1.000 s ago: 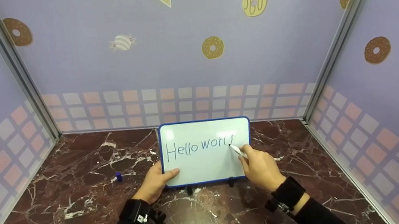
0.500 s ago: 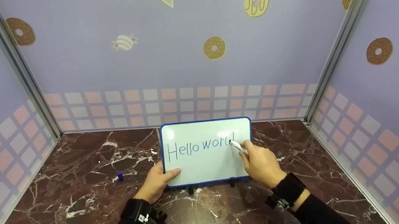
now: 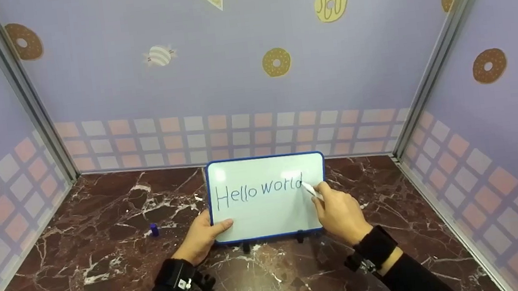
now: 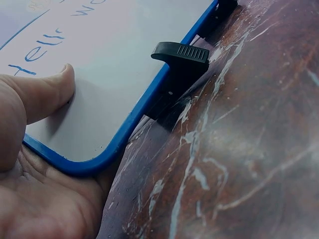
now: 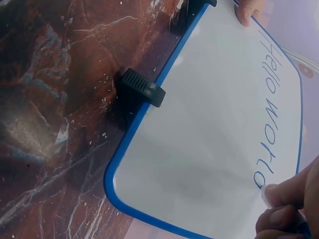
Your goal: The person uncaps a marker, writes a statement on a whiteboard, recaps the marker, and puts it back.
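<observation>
A small whiteboard (image 3: 262, 218) with a blue rim leans upright on black clips, one clip (image 4: 179, 59) plain in the left wrist view. Blue handwriting across it reads "Hello world". My left hand (image 3: 201, 237) grips the board's lower left corner, thumb on the front face and the other fingers behind, hidden from the head view. In my right hand (image 3: 342, 211) a white marker (image 3: 312, 189) is pinched, its tip at the letter "d". The right wrist view shows the fingertips (image 5: 286, 194) close to that letter.
A blue marker cap (image 3: 154, 229) stands on the dark marbled tabletop (image 3: 108, 280), left of the board. Behind the table rises a patterned wall (image 3: 232, 85), with side panels at left and right.
The last letter has gone from a partial stroke to a full "d". My right hand has shifted slightly with the marker along that letter; my left hand keeps its hold.
</observation>
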Demonstrator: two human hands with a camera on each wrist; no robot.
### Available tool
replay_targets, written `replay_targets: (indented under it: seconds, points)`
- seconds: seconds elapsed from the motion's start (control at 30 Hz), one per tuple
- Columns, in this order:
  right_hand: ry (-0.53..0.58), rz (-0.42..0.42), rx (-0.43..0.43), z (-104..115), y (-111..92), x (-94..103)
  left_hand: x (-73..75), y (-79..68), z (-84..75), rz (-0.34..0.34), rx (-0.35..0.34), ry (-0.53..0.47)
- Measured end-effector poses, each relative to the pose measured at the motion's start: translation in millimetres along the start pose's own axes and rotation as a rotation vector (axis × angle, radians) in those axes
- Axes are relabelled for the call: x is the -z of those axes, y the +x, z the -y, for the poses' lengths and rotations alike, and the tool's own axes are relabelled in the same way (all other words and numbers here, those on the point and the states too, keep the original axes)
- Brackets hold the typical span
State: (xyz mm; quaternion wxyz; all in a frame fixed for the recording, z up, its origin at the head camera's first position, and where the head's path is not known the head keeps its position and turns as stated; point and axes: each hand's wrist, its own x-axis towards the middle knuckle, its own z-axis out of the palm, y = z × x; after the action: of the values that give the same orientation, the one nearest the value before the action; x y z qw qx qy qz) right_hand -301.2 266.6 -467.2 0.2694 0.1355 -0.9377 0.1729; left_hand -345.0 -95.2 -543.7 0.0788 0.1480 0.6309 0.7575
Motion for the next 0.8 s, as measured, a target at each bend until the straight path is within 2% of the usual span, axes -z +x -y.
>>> replay_targets:
  seconds: [0.37,0.8]
  points:
    - [0.016,-0.002,0.020,-4.2,-6.6,-1.9,0.7,1.0,1.3,0.004,-0.013,-0.005]
    - [0.019,0.017,0.021,-7.3,-11.0,1.1,-0.1,1.5,1.0,-0.014,0.009,-0.010]
